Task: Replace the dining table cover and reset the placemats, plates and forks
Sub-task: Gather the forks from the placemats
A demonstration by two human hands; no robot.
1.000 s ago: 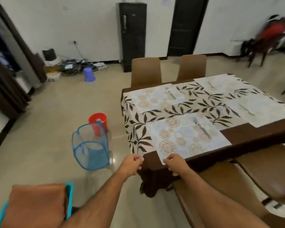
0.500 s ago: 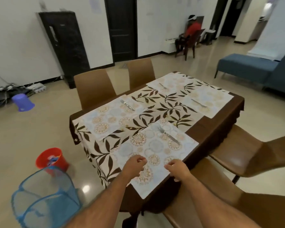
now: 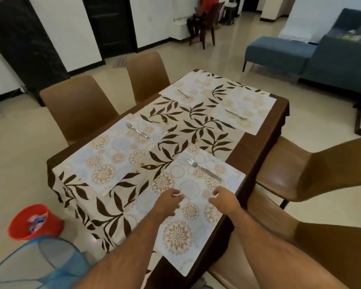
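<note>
Presently both hands, left hand (image 3: 168, 202) and right hand (image 3: 225, 200), hover loosely curled, holding nothing, over the nearest placemat (image 3: 193, 207) at six o'clock, apparently squaring it; its fork (image 3: 203, 169) lies at twelve.

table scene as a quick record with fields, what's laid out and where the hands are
cover: leaf-print cloth over a brown table
placemats: four, floral; nearest overhangs the table edge
forks: four, one on each mat; nearest
plates: none visible
left hand: over the nearest mat, fingers curled; grip unclear
right hand: over the same mat, fingers curled; grip unclear
chairs: four brown, two each side
floor: red bucket, blue mesh hamper
</note>
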